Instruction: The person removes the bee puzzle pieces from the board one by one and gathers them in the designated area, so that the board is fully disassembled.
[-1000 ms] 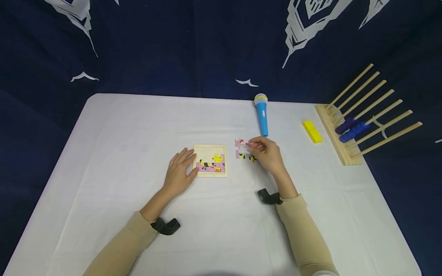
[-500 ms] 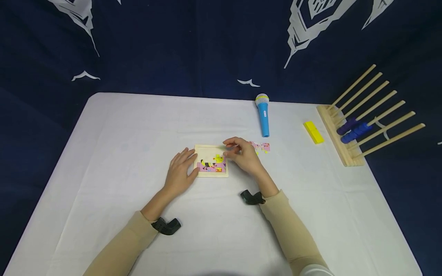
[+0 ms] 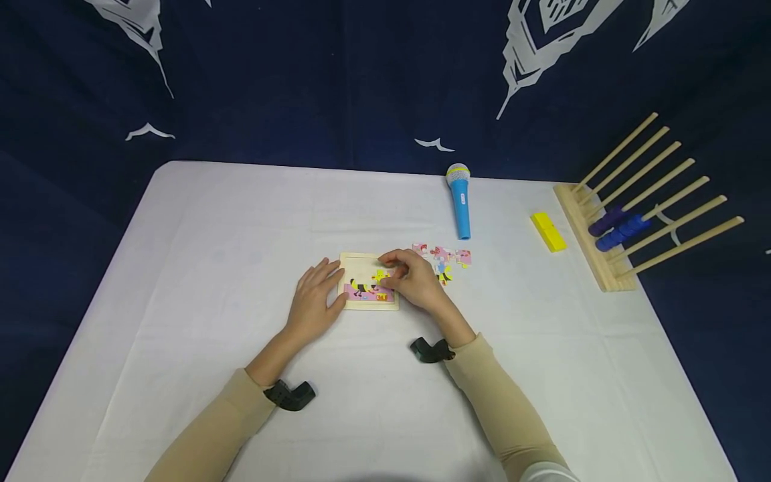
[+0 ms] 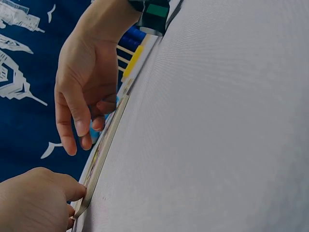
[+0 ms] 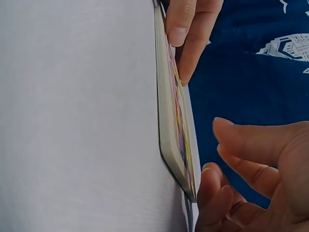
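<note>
A small square wooden puzzle tray (image 3: pixel 367 306) lies mid-table, with pink, yellow and black bee-patterned pieces (image 3: pixel 361 289) along its lower and right part. Its upper left part shows bare wood. My left hand (image 3: pixel 314 301) rests at the tray's left edge, thumb near the lower corner and fingers along the side. Over the tray's right side hovers my right hand (image 3: pixel 415 281), its fingers loosely bent; in the right wrist view the thumb and fingertips (image 5: pixel 222 126) stand apart with no piece showing between them. Several loose puzzle pieces (image 3: pixel 444 254) lie just beyond that hand, partly hidden by it.
A blue toy microphone (image 3: pixel 460 207) lies behind the loose pieces. To the right are a yellow block (image 3: pixel 548 232) and a wooden peg rack (image 3: pixel 593 248) with purple and blue rings, at the table's right edge. A dark patterned cloth (image 3: pixel 289 80) hangs behind the table.
My right hand has moved left from the loose pieces to over the tray's right side, then slightly lower, uncovering more loose pieces. The left hand has stayed at the tray's edge.
</note>
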Action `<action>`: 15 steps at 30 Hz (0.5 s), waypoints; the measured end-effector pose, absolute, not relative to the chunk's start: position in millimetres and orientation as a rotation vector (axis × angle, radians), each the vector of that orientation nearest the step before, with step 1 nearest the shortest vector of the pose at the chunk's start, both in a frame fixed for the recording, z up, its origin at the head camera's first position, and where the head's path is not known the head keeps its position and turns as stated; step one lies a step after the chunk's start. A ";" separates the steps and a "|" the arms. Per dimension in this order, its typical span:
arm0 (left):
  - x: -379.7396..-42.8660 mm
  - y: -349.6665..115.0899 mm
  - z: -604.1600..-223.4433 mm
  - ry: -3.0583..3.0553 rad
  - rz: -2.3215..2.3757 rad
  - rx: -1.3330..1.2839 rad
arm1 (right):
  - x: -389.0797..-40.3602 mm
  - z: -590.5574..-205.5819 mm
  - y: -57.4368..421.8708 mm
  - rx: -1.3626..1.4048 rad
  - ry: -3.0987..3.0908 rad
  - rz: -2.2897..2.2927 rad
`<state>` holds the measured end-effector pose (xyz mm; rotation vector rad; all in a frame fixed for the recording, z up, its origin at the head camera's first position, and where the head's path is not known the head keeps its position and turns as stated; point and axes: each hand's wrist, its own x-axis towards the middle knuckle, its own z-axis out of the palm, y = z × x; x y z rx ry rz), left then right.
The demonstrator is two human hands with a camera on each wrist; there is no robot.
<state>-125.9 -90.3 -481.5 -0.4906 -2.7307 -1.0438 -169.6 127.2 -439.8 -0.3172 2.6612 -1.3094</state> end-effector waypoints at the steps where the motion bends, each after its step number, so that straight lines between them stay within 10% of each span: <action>1: -125.9 -90.2 -481.5 -2.730 -1.047 -0.492 | -169.2 -440.6 127.2 -0.320 2.663 -1.303; 15: -126.7 -89.7 -483.3 -2.736 -1.058 -0.488 | -166.3 -447.7 124.9 -0.358 2.753 -1.189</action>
